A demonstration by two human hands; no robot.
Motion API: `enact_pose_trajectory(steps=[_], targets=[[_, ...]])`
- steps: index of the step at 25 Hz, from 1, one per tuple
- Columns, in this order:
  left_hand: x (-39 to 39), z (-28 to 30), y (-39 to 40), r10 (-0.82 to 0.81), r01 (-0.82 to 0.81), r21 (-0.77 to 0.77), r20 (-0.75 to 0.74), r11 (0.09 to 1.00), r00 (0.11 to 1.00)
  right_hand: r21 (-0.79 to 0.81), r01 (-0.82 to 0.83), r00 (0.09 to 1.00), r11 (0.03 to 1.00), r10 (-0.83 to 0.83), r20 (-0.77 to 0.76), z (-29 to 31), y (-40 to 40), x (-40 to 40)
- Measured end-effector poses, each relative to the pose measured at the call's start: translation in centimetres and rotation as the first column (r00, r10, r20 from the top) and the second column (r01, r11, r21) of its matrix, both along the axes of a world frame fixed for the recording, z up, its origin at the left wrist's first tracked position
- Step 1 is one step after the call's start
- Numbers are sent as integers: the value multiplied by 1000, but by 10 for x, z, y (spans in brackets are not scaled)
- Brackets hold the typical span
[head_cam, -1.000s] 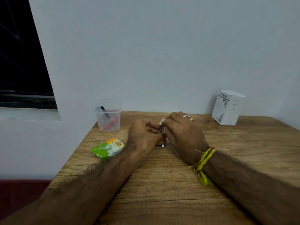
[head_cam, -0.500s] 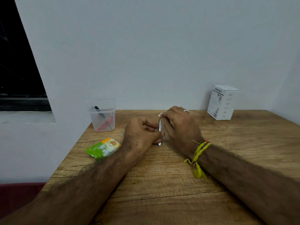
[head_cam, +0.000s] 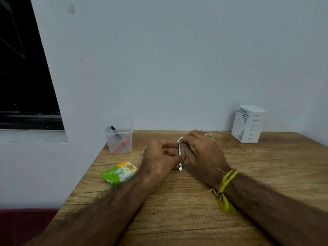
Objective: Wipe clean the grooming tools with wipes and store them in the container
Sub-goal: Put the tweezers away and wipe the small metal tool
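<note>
Steel tool: a thin metal tool (head_cam: pixel 180 151) stood nearly upright between my hands, its rounded tip (head_cam: pixel 180 169) just above the table (head_cam: pixel 195 201).
Left hand: my left hand (head_cam: pixel 160 158) pinched the tool low down, thumb and fingers curled round the shaft at about 9 o'clock of it.
Right hand: my right hand (head_cam: pixel 202 153) pinched a white wipe (head_cam: pixel 180 139) over the tool's top end, from about 3 o'clock; fingers curled tight, nothing loose.
Container: the clear tub (head_cam: pixel 119 136) sat at 10 o'clock from my hands, near the table's far left corner, with a black tool and a red one already leaning inside.
Still out: a second small metal tool (head_cam: pixel 142 153) lay flat on the table just left of my left hand, between it and the tub.
Packet: the green wipe packet (head_cam: pixel 119 173) lay at 8 o'clock, near the left edge.
Box: a white box (head_cam: pixel 248 124) stood well apart at 2 o'clock.
Step, as I judged it: wiping this tool, with the storing yet to come.
Doing it well: I thought it best to hold the low end steady, wrap the wipe right round the shaft, and draw it along the whole length towards the tip, turning the tool so that every side got covered.
Risk: a thin, slick shaft could slip from a damp pinch.
</note>
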State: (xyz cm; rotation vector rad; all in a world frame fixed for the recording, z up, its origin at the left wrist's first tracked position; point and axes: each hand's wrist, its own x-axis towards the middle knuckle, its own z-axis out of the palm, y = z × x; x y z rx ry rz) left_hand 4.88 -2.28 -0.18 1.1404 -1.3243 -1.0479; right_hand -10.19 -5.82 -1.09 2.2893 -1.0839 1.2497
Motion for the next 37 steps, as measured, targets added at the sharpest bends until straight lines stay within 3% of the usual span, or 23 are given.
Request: enact_pose_trajectory(steps=[8,13,37], targets=[[-1,2,1,25,-24,-17,30,1000,999,-34,-12,1000,999,12,-5,-1,1,2],[0,-1,-2,6,-1,-54,83,999,997,19,-30,997,999,28,77,1,-4,-1],[5,2,-4,-45,51,37,-144,998,988,73,-132,991,989,135,-27,2,10,-4]])
